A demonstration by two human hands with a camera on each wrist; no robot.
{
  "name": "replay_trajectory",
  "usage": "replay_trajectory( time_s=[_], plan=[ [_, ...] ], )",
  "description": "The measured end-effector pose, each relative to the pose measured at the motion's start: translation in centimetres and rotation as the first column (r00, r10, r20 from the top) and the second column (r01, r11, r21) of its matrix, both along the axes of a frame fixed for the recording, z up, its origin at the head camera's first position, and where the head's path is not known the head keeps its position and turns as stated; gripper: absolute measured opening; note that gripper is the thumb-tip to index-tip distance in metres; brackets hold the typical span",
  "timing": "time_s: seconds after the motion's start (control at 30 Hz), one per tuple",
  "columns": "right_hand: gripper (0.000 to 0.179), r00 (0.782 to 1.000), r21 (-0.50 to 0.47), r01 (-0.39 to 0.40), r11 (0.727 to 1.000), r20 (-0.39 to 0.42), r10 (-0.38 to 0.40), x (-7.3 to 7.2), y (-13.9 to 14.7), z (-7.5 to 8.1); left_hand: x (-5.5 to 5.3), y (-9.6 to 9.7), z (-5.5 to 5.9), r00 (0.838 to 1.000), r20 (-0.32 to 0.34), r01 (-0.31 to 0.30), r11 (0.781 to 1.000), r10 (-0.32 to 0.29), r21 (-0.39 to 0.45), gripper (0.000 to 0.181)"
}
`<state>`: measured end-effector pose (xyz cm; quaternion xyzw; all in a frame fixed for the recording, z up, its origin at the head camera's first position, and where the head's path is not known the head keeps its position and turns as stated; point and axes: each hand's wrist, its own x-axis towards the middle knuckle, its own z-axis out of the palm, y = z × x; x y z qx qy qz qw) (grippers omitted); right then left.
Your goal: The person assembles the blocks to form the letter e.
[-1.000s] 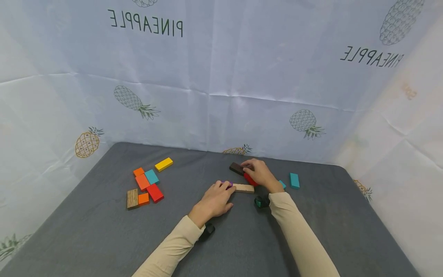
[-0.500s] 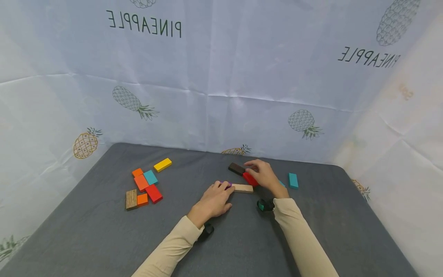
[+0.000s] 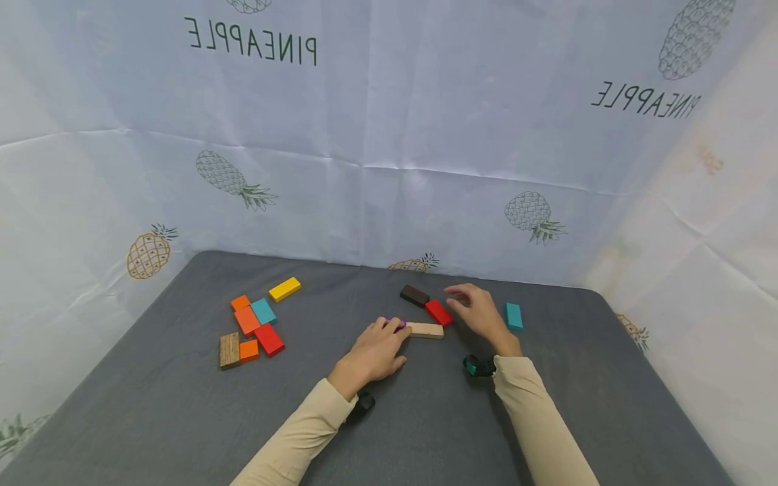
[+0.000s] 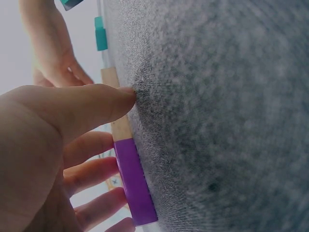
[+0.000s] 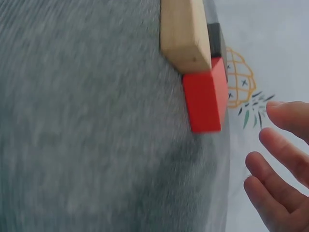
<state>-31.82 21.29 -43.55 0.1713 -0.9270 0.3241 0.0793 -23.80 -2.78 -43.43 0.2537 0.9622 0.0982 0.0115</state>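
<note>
My left hand rests on the table with its fingertips against a purple block. Its thumb stays apart from the block, stretched past the plain wooden block that lies end to end with the purple one. A red block slants away from the far right end of the plain one, and a dark brown block continues beyond it. To the right of the red block hovers my right hand, fingers loosely bent with nothing between them. Most of the purple block is hidden by my left hand in the head view.
A teal block lies right of my right hand. On the left side sits a cluster of orange, red, teal and brown-grained blocks, with a yellow block behind. A pineapple-print curtain rises behind the grey table.
My right hand has let go of the red block and drawn away to the right, covering a second teal block seen earlier. The left hand stays where it was.
</note>
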Motion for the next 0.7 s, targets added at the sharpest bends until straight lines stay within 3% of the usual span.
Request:
replay_trajectory(
  time_s=[0.47,0.7],
  plan=[
    [0.028,0.989,0.01,0.093,0.996,-0.115,-0.092,0.2,2.9,0.0,-0.2,0.0,0.0,1.0,0.002,0.007,1.0,-0.007,-0.007,0.054],
    [0.028,0.986,0.012,0.141,0.99,-0.09,-0.14,0.4,4.6,0.0,-0.1,0.0,0.0,1.0,0.012,0.01,1.0,-0.01,-0.004,0.054]
  ],
)
